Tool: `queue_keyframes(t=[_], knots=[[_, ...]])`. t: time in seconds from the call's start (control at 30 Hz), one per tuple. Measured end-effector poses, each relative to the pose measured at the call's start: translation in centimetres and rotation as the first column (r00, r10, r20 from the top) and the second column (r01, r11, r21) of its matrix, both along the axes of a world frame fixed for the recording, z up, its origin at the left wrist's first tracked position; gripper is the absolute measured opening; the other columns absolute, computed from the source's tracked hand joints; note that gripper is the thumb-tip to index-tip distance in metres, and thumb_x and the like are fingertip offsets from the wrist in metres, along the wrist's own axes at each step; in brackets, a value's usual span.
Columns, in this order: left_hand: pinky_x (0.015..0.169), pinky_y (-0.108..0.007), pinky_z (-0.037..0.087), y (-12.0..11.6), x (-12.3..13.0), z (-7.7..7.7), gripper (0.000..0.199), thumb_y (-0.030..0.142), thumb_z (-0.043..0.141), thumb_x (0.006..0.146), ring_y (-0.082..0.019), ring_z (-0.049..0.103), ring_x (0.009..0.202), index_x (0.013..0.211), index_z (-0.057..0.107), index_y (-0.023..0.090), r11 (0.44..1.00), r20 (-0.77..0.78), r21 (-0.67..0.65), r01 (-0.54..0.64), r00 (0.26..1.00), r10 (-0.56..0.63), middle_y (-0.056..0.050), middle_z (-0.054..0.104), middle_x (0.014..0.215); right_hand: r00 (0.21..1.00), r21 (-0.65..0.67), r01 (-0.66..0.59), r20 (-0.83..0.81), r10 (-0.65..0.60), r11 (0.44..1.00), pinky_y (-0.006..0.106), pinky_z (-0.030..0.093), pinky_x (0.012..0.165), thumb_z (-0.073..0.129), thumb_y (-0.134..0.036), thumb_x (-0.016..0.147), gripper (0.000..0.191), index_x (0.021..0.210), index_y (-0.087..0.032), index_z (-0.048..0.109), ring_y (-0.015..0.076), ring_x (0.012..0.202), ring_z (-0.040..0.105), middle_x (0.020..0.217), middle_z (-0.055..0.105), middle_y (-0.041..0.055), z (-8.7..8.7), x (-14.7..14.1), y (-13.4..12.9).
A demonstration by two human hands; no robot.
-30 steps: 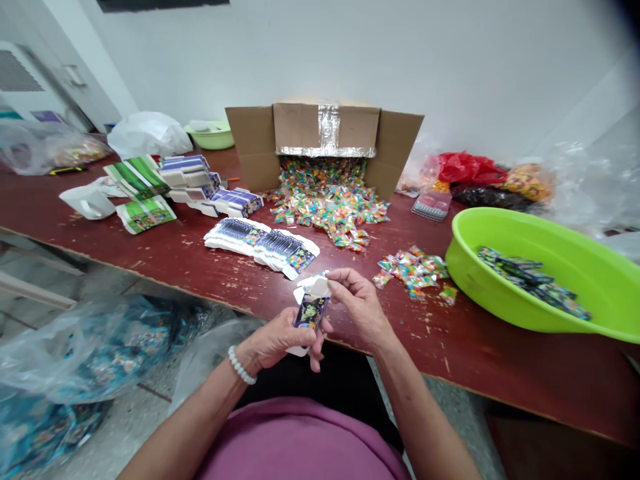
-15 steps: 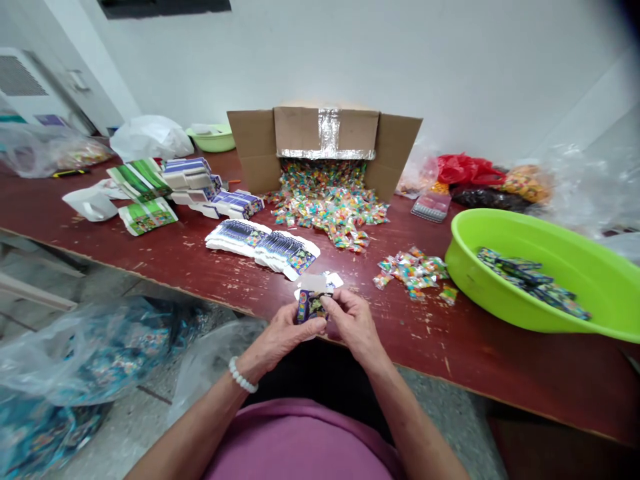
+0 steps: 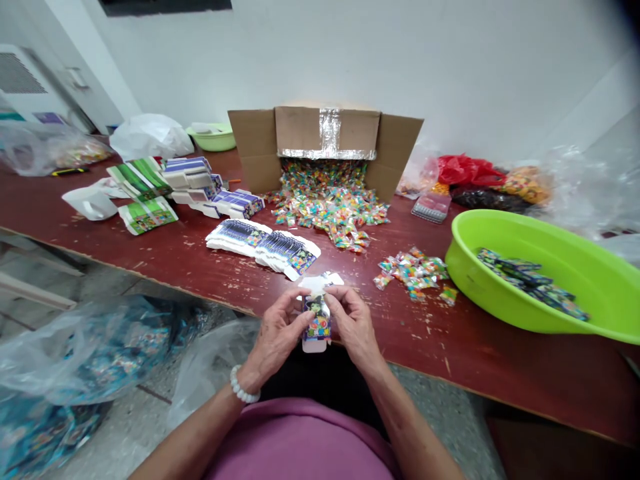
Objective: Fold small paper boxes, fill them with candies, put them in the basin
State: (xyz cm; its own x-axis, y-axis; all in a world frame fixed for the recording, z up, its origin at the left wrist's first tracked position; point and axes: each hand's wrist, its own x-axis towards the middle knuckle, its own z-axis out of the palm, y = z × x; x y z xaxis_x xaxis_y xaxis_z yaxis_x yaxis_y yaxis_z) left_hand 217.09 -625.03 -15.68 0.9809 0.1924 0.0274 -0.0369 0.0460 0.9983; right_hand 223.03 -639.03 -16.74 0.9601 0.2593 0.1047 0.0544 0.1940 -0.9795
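Observation:
A small printed candy box (image 3: pixel 317 321) is held between both hands at the table's front edge, its white end flap pointing down toward me. My left hand (image 3: pixel 285 327) grips its left side, thumb on the printed face. My right hand (image 3: pixel 353 323) pinches the upper right part near the top flaps. Just beyond the fingers a white flap or piece of card (image 3: pixel 333 278) shows, partly hidden. Two fanned rows of flat purple boxes (image 3: pixel 287 252) lie behind the hands. Wrapped candies (image 3: pixel 413 270) sit in a small pile to the right.
An open cardboard carton (image 3: pixel 255 150) spills many wrapped candies (image 3: pixel 330 207) onto the red table (image 3: pixel 400 347). At right stands a green basin (image 3: pixel 470 293) holding printed packets. Stacked green boxes (image 3: pixel 145 193) lie at left; plastic bags (image 3: pixel 115 347) are on the floor.
The box has been turned, so its printed face now runs lengthwise with a white flap toward me. Both hands have shifted their hold, fingers now near its top end.

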Motion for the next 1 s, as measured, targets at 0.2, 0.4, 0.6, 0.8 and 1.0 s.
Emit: queue_keyframes(t=[0.2,0.4,0.6,0.8,1.0], knots=[[0.064,-0.023,0.049,0.3,0.2,0.1,0.030,0.042,0.070,0.081,-0.015,0.063,0.075,0.103,0.066,0.020,0.999,-0.073,0.035,0.000,0.997,0.003,-0.003,0.069,0.091,0.994,0.002,-0.092,-0.055,0.092,0.996,0.026,0.045,0.061,0.078,-0.044,0.070,0.029,0.077,-0.018,0.068,0.0131,0.062,0.054,0.068,0.063,-0.0006,0.0,1.6,-0.8],[0.060,-0.020,0.048,0.3,0.3,0.1,0.042,0.035,0.079,0.075,-0.012,0.060,0.069,0.108,0.055,0.022,0.994,-0.058,-0.110,-0.022,0.998,0.016,0.002,0.065,0.080,0.979,-0.025,-0.199,0.031,0.200,0.980,0.027,0.047,0.069,0.073,-0.038,0.079,0.020,0.086,-0.020,0.070,0.0140,0.071,0.059,0.078,0.068,0.0008,-0.3,1.9,-1.0],[0.055,-0.028,0.053,-0.3,-0.1,0.6,0.046,0.056,0.058,0.088,-0.017,0.068,0.061,0.115,0.054,0.019,0.870,-0.282,-0.471,0.149,0.909,-0.308,-0.005,0.068,0.088,0.978,-0.098,-0.149,0.129,0.161,0.984,0.026,0.045,0.057,0.067,-0.039,0.085,0.017,0.086,-0.021,0.070,0.0140,0.060,0.058,0.074,0.067,0.0006,0.1,1.0,-1.2],[0.037,-0.021,0.041,-1.1,0.5,0.6,0.059,0.070,0.042,0.088,-0.013,0.058,0.039,0.091,0.061,0.014,0.915,-0.427,-0.403,0.008,0.883,-0.196,-0.004,0.064,0.065,0.962,-0.245,-0.167,0.174,0.212,0.955,0.027,0.049,0.067,0.064,-0.039,0.086,0.021,0.080,-0.020,0.072,0.0171,0.075,0.063,0.081,0.071,0.0024,0.8,1.2,-1.3],[0.036,-0.020,0.042,-1.3,0.7,0.3,0.072,0.080,0.038,0.082,-0.012,0.056,0.038,0.077,0.061,0.012,0.966,-0.362,-0.248,0.075,0.918,-0.164,-0.004,0.063,0.062,0.967,-0.182,-0.242,0.034,0.252,0.953,0.024,0.048,0.059,0.071,-0.030,0.075,0.013,0.077,-0.017,0.070,0.0124,0.062,0.061,0.073,0.070,0.0000,1.4,2.0,-0.8]])
